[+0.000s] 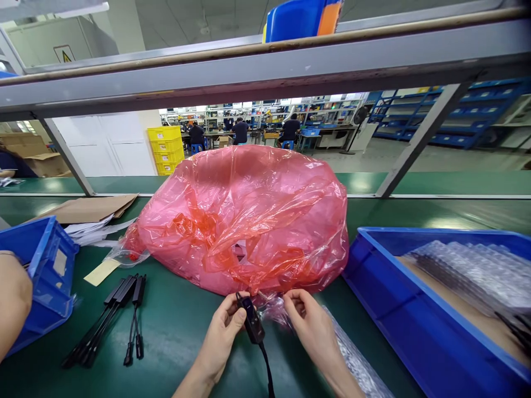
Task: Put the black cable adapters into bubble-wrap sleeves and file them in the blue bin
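A black inline cable module (251,320) sits over the worktop (174,337), held between thumb and fingers of the left hand (224,329). Its long axis slants from the upper left toward the lower right, the cable trailing down toward the wearer. It lies left of the right hand's fingers, apart from them; the left hand is the nearer. The right hand (311,323) has its fingertips drawn narrow by some crumpled clear plastic (276,309); from here I can't tell whether they pinch it. Just beyond bulges a pink plastic bag (257,215), with more black cable modules (124,292) off to the left and a blue bin (385,315) to the right.
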`<state>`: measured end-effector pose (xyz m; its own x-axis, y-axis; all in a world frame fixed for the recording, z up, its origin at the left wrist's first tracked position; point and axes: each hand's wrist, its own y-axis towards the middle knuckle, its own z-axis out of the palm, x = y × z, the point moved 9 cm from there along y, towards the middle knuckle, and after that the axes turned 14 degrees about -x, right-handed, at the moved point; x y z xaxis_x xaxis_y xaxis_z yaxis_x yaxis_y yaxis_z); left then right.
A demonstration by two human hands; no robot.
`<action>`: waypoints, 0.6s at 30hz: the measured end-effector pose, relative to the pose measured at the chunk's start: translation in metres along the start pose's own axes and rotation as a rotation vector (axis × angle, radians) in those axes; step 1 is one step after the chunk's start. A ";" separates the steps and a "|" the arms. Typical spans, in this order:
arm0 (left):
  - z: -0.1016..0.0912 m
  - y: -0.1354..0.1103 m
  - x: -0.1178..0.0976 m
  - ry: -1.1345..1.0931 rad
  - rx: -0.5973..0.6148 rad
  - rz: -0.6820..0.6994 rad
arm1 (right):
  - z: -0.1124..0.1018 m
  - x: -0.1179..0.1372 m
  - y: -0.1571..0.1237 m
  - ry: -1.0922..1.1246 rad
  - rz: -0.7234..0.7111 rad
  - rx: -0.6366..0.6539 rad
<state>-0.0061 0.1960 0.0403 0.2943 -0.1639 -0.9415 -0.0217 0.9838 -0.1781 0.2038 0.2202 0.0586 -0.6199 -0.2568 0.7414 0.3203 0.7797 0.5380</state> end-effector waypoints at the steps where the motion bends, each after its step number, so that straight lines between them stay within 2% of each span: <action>1: 0.000 0.000 0.000 0.002 0.004 0.000 | 0.004 -0.004 -0.001 -0.036 -0.021 0.015; 7: 0.000 0.001 0.000 0.025 0.009 0.006 | 0.024 -0.019 -0.016 -0.157 -0.094 0.084; 11: -0.005 0.002 -0.003 0.029 -0.027 0.061 | 0.021 -0.002 -0.016 -0.130 -0.071 0.150; 13: -0.008 0.003 -0.006 0.012 -0.071 0.101 | 0.027 0.017 -0.021 0.019 -0.016 0.316; 16: -0.005 0.004 -0.019 0.013 -0.135 0.159 | 0.041 0.045 -0.043 0.378 0.157 0.635; 18: 0.005 0.005 -0.032 0.047 -0.136 0.191 | 0.043 0.051 -0.050 0.507 0.250 0.689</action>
<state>-0.0108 0.2063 0.0707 0.2276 0.0183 -0.9736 -0.2019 0.9790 -0.0288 0.1251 0.1926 0.0523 -0.1458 -0.1271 0.9811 -0.1992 0.9752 0.0967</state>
